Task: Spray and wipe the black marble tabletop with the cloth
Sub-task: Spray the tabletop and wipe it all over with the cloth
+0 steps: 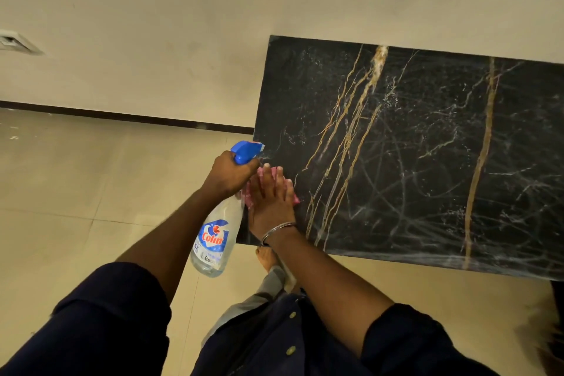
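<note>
Wiping step: we press right hand (pixel 268 201), fingers flat, on cloth (pixel 290 189) at surface (pixel 427 162) corner, left hand (pixel 229 174) gripping spray bottle (pixel 213 241); next, sweep w/ cloth rightward.

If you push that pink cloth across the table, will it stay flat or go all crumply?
Probably crumply. The pink cloth already looks bunched under the right hand, so it seems soft and floppy. The flat palm likely keeps it spread as it slides on the black marble tabletop, which looks smooth, and maybe wet from the spray bottle.
</note>
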The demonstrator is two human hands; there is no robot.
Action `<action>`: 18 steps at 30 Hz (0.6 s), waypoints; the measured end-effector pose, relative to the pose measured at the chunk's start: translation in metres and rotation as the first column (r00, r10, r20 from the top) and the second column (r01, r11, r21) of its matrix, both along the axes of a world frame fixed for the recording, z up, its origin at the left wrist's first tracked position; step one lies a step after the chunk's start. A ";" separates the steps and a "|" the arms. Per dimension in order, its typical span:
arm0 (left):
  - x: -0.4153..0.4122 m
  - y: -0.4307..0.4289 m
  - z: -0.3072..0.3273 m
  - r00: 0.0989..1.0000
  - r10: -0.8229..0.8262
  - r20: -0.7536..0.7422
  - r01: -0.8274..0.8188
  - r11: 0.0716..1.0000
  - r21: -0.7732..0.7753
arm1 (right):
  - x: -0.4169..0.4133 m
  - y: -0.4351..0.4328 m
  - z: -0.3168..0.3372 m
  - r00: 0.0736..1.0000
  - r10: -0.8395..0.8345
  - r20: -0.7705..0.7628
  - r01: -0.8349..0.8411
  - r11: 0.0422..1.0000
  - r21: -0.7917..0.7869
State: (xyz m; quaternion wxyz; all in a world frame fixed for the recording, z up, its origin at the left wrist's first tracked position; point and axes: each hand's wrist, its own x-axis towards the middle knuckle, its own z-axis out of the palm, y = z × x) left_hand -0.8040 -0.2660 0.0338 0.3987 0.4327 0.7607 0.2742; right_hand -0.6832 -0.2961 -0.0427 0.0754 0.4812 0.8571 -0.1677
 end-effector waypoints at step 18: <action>0.012 0.002 0.005 1.000 -0.015 -0.007 0.015 0.999 0.042 | 0.062 -0.016 -0.007 0.987 -0.152 -0.044 0.156 0.983 0.101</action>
